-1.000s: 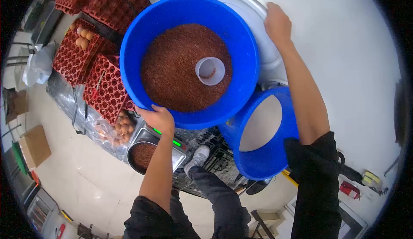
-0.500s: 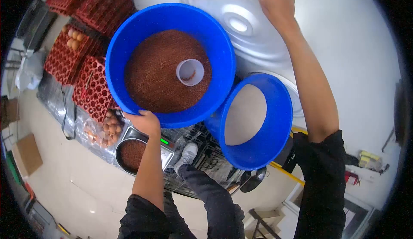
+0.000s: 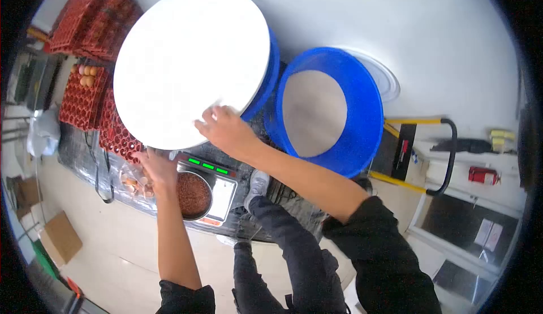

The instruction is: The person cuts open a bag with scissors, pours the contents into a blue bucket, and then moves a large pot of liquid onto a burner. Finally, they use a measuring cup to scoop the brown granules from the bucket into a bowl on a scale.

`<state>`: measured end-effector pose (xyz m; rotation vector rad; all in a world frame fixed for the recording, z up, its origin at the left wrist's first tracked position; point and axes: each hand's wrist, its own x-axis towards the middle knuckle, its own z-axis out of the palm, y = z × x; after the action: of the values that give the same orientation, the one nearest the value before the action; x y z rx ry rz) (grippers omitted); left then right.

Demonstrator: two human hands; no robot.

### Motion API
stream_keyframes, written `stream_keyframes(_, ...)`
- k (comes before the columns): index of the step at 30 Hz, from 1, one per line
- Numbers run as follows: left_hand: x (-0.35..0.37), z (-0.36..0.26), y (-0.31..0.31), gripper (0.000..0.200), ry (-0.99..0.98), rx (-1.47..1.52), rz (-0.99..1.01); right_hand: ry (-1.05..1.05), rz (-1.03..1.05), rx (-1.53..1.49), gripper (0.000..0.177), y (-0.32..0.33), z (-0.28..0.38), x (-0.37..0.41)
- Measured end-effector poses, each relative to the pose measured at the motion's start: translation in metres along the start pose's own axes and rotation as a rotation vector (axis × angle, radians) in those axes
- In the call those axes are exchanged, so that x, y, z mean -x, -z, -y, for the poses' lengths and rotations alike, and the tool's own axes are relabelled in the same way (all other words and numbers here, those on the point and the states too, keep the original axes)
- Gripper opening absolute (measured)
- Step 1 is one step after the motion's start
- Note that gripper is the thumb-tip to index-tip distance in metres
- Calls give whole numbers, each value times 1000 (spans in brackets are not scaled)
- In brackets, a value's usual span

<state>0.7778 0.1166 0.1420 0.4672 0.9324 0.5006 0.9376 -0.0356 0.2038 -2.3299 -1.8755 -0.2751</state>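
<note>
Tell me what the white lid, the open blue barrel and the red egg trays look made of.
The white lid looks plastic: smooth, matte, evenly coloured. The open blue barrel too: uniform colour, soft sheen on its rim. The red egg trays are probably moulded plastic: rigid grid of cells.

lid (image 3: 192, 65) hides bucket (image 3: 270, 73) interior, scale readout (image 3: 206, 166) unreadable

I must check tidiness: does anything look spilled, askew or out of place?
Nothing looks spilled. The white lid lies over the left blue bucket, right hand on top, left hand at its near edge; whether it sits flat is unclear. The right blue bucket stands open.
</note>
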Motion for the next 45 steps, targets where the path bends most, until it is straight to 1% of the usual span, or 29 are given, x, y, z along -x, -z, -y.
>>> stream_keyframes(1, 5, -6, 5, 75, 64, 89, 95, 4, -27, 29, 37, -18, 7, 15)
stream_keyframes(4, 2, 9, -1, 62, 26, -287, 63, -48, -42, 35, 36, -38, 12, 40)
stream_keyframes(6, -10, 25, -8, 64, 44, -398, 22, -129, 8, -30, 37, -42, 5, 57)
stream_keyframes(7, -14, 33, -12, 66, 46, -453, -5, -184, 27, -84, 37, -36, 0, 66)
stream_keyframes(9, -14, 58, -37, 69, -61, -666, -147, -274, 49, -181, 39, -13, -29, 82)
stream_keyframes(10, -11, 66, -56, 68, -70, -598, -228, -356, 47, -277, 39, -2, -57, 92)
stream_keyframes(11, -8, 74, -70, 68, -69, -532, -311, -560, -6, -364, 37, -3, -91, 105)
stream_keyframes(12, -30, 87, -52, 68, -146, -492, -308, -771, -58, -459, 36, -6, -128, 120)
stream_keyframes(13, -56, 99, -33, 68, -224, -451, -299, -1025, -59, -552, 28, 28, -171, 125)
stream_keyframes(14, -56, 98, -43, 62, -204, -488, -425, -1218, -233, -537, 24, 29, -218, 143)
stream_keyframes(15, -56, 95, -52, 57, -188, -522, -557, -1263, -304, -524, 25, 7, -286, 176)
stream_keyframes(16, -86, 97, -5, 51, -218, -585, -551, -1472, -401, -634, 25, -7, -343, 203)
stream_keyframes(17, -115, 96, 43, 47, -249, -651, -547, -1700, -544, -1124, 28, 17, -380, 213)
stream_keyframes(19, -117, 80, 50, 42, -162, -815, -582, -1798, -909, -1386, 31, 15, -438, 239)
stream_keyframes(21, -118, 67, 37, 45, -44, -753, -563, -1779, -1129, -1633, 32, 12, -474, 246)
stream_keyframes(23, -119, 64, 21, 56, 102, -460, -477, -1801, -1227, -1543, 30, 9, -478, 241)
stream_keyframes(24, -119, 63, 16, 54, 101, -522, -514, -1799, -1277, -1495, 29, 13, -481, 235)
stream_keyframes(27, -118, 61, 8, 51, 87, -681, -585, -1632, -1308, -1355, 22, 43, -498, 232)
stream_keyframes(31, -105, 62, 4, 52, 76, -680, -516, -1254, -1442, -1568, 17, 136, -482, 236)
stream_keyframes(33, -96, 58, -11, 55, 168, -574, -508, -905, -1484, -1733, 17, 175, -484, 255)
stream_keyframes(34, -102, 53, 10, 60, 245, -466, -362, -903, -1441, -1664, 17, 207, -464, 241)
stream_keyframes(36, -102, 48, 14, 62, 313, -504, -350, -956, -1360, -1462, 15, 254, -399, 217)
stream_keyframes(38, -106, 45, 17, 65, 370, -553, -318, -839, -1315, -1553, 18, 268, -340, 233)
stream_keyframes(40, -107, 39, 22, 70, 465, -590, -267, -857, -1399, -1637, 23, 269, -279, 244)
stream_keyframes(41, -108, 38, 22, 74, 540, -601, -234, -1045, -1500, -1468, 27, 272, -239, 236)
stream_keyframes(42, -104, 34, 19, 76, 569, -661, -236, -1082, -1424, -1494, 31, 263, -204, 250)
stream_keyframes(43, -97, 26, 15, 79, 596, -726, -237, -1148, -1448, -1502, 32, 248, -167, 262)
stream_keyframes(44, -87, 20, 12, 80, 605, -761, -214, -1321, -1453, -1472, 34, 237, -130, 265)
stream_keyframes(45, -75, 16, 13, 80, 609, -795, -194, -1392, -1382, -1483, 35, 221, -97, 273)
